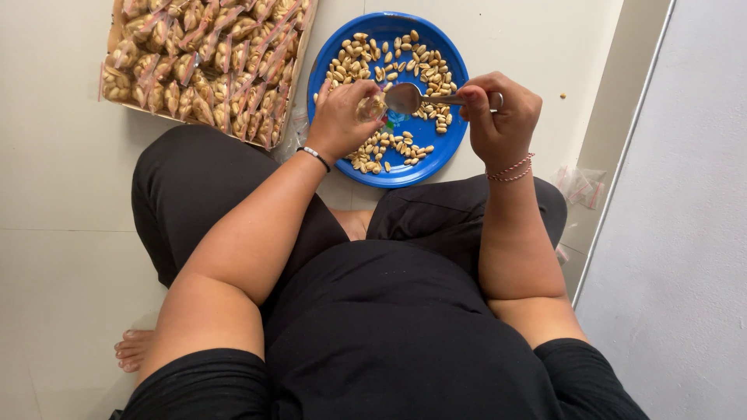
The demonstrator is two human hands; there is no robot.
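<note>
A round blue plate [447,47] lies on the pale floor in front of my crossed legs, with peanuts [389,66] scattered over it. My left hand [342,117] hovers over the plate's near left part and pinches a small clear plastic bag [372,107] with a few peanuts inside. My right hand [502,113] grips the handle of a metal spoon [405,97], whose bowl touches the bag's mouth.
A shallow cardboard box [117,31] at the upper left is packed with several filled peanut bags [210,54]. Loose empty clear bags [580,185] lie on the floor to the right, next to a grey wall [685,194].
</note>
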